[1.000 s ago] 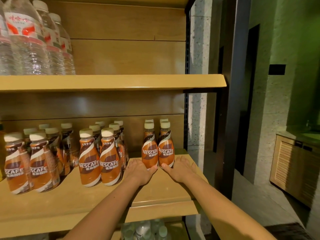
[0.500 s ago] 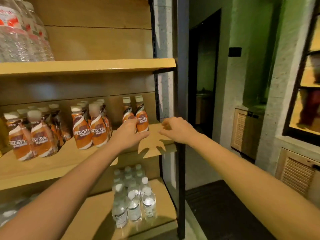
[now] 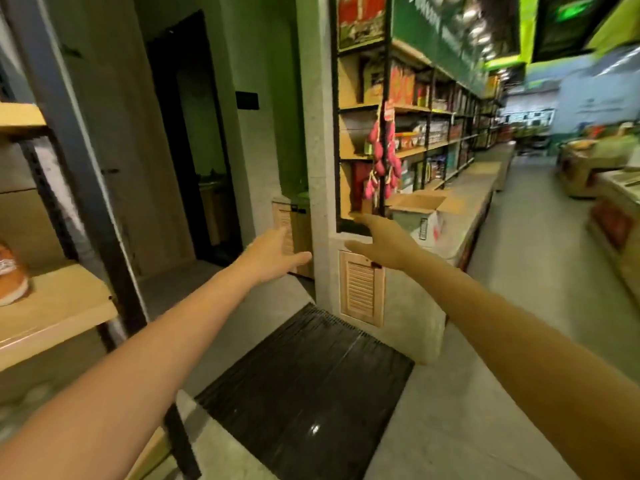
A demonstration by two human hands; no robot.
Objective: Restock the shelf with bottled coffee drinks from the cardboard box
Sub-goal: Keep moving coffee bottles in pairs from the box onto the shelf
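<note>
- The left hand (image 3: 273,252) is stretched out in front of the person, fingers straight and spread a little, holding nothing.
- The right hand (image 3: 381,242) reaches forward just right of it, fingers extended and also empty; the two hands are apart and touch nothing.
- The cardboard box (image 3: 420,216) stands with its flaps open on a low counter (image 3: 464,209) to the far right, beyond the right hand; what is inside cannot be seen.
- The wooden shelf (image 3: 59,303) is at the near left, behind a dark metal upright.
- One orange coffee bottle (image 3: 10,271) shows on it at the left edge, cut off by the frame.
- A black floor mat (image 3: 311,386) lies below and between the forearms.
- A small louvred door (image 3: 362,289) is set in the grey pillar base under the right hand.
- A bundle of pink items (image 3: 381,161) hangs above the box, in front of long stocked shelves (image 3: 433,109) that run into the far right.
- The far part of the aisle is blurred.
</note>
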